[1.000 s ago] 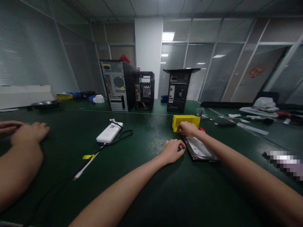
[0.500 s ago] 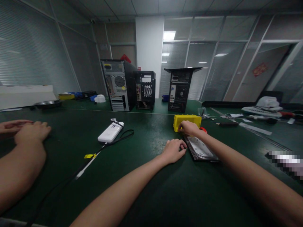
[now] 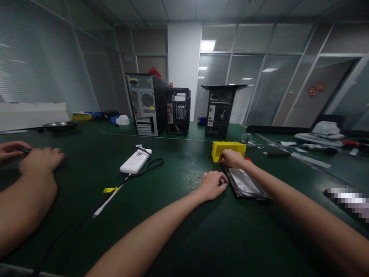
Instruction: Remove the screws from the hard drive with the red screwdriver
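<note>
A hard drive (image 3: 245,181) lies flat on the green tabletop, label side up, partly covered by my right forearm. My left hand (image 3: 212,185) rests on the table at the drive's left edge with its fingers curled together; what they hold, if anything, is hidden. Over the drive's far end, my right hand (image 3: 231,158) is bent down with its fingers pinched in front of a yellow box (image 3: 240,148). Its fingertips are partly hidden, and I cannot make out anything in them. A bit of something red (image 3: 248,159) shows behind the right wrist.
A white power bank (image 3: 135,161) with a black cable (image 3: 155,164) lies left of centre. Another person's hands (image 3: 40,159) work at the far left. Computer cases (image 3: 147,104) stand at the back. Strips, a white keyboard (image 3: 319,139) and small parts lie to the right.
The view has shifted slightly. Both my hands keep nearly the same places by the drive. At the left, the other person's fingers have moved and a small dark item now shows in them.
</note>
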A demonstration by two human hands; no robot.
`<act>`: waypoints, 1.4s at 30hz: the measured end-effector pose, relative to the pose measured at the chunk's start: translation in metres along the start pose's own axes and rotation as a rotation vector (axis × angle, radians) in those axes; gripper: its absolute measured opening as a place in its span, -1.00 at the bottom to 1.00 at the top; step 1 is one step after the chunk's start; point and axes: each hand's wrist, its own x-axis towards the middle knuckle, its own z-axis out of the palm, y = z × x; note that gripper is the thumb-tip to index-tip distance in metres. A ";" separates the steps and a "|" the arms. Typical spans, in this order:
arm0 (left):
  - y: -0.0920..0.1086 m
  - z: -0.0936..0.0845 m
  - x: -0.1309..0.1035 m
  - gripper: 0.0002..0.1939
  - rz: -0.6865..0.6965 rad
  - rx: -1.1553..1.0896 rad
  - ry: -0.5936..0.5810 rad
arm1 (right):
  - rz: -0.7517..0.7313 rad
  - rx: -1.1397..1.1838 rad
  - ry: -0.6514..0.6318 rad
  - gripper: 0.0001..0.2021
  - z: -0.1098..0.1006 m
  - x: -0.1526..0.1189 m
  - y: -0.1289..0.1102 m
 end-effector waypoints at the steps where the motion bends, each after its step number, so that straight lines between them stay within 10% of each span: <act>1: 0.000 0.000 0.000 -0.82 -0.001 -0.001 -0.001 | 0.007 0.013 0.001 -0.76 0.001 0.001 0.001; 24: 0.001 -0.001 0.001 -0.82 0.002 -0.001 -0.005 | -0.065 0.501 0.059 -0.70 0.018 -0.020 0.036; 42: 0.003 -0.003 -0.001 -0.82 -0.012 -0.014 -0.002 | -0.179 0.195 0.125 -0.74 0.006 -0.035 0.026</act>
